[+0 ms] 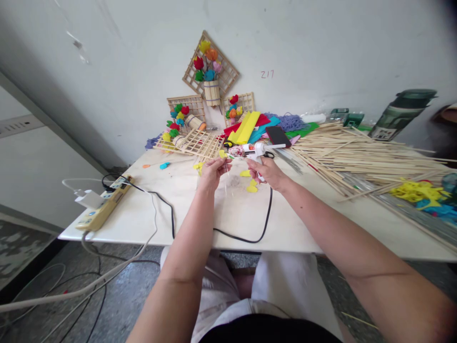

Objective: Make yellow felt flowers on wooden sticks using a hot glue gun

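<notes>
My left hand (pixel 215 172) is closed in a pinch near the middle of the table, with a small yellow petal (pixel 223 154) at its fingertips. Thin shiny strands hang below those fingers. A white hot glue gun (pixel 257 151) is gripped in my right hand (pixel 266 172), its nozzle pointing left, close to the petal. From the gun's back a white glue stick (pixel 279 146) sticks out, and a black cord (pixel 268 214) runs down from its handle. Loose yellow petals (pixel 252 188) lie beneath my hands. Exactly where nozzle and petal meet is too small to tell.
Flower pictures on stick lattices (pixel 211 64) lean on the wall. Crepe paper strips (pixel 246 127), a phone (pixel 277 136) and scissors (pixel 268 155) lie behind my hands. Wooden sticks (pixel 342 152) and a bottle (pixel 402 114) occupy the right; a power strip (pixel 103 205) the left.
</notes>
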